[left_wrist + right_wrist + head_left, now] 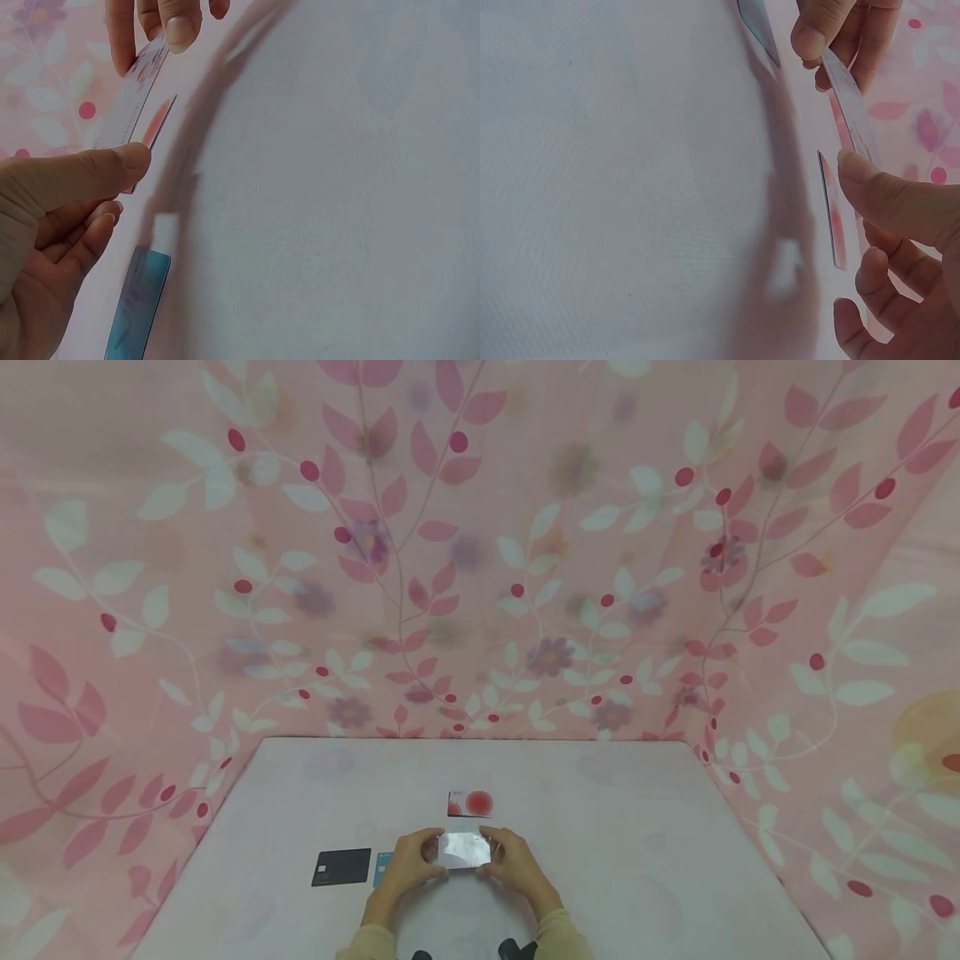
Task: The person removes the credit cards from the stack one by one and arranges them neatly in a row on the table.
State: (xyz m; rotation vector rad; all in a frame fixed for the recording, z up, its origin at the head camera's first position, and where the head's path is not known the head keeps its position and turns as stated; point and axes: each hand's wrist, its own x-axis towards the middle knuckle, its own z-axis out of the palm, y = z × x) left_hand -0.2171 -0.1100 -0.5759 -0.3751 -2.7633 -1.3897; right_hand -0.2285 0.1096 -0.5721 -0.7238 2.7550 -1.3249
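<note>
A pale, shiny card (464, 850) is raised above the table and spans the gap between both hands. My left hand (411, 862) pinches its left end, with the thumb on the near face and fingers behind. At the opposite end my right hand (519, 864) pinches it the same way. Fine print and a small pattern show on the card (140, 90) in the left wrist view. In the right wrist view the card (847, 97) looks slightly bowed. A blue card (383, 867) lies on the table, partly hidden behind the left hand.
A white card with red circles (470, 804) lies on the table beyond the hands. To the left is a black card (342, 867) with a chip. The white table (645, 827) is bordered by pink leaf-patterned cloth (480, 635). Dark objects (517, 949) show at the bottom edge.
</note>
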